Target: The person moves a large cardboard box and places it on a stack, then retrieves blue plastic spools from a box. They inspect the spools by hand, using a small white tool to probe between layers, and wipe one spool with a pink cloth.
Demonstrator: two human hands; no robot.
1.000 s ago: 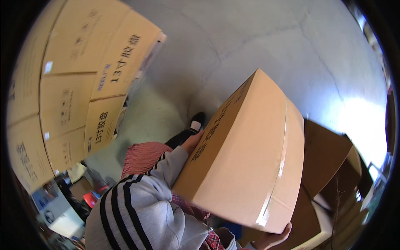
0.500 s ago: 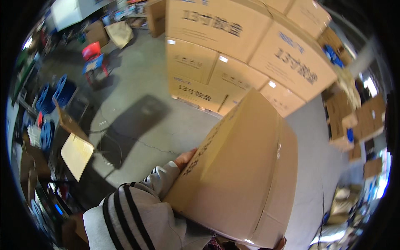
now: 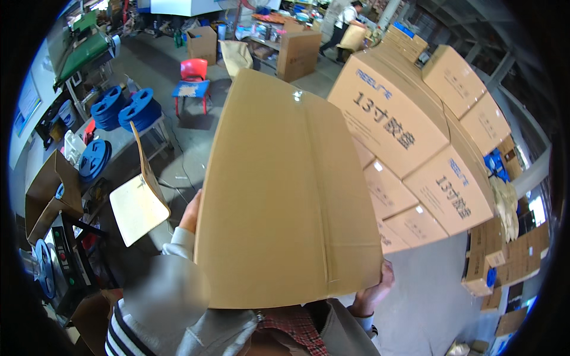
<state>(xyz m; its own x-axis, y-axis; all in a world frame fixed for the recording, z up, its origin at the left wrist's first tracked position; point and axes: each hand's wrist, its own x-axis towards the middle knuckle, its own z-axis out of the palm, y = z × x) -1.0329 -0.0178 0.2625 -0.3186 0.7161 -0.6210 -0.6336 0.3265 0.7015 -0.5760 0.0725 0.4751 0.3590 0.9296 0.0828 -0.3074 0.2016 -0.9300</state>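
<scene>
A large brown cardboard box, with a taped seam along its top, is held up in front of my body. My left hand presses against its left side, the fingers partly hidden by the box. At the near right corner my right hand grips the box's lower edge, its fingertips out of sight. Just beyond the box on the right stands a stack of printed cardboard boxes.
A wooden chair stands close on the left, near blue plastic reels on a bench. Farther off are a red chair and a person carrying something tan. More cartons lie at the right.
The box has come up and turned more level, now showing its top face. My view has swung so the stack sits farther right. My right hand has come into sight.
</scene>
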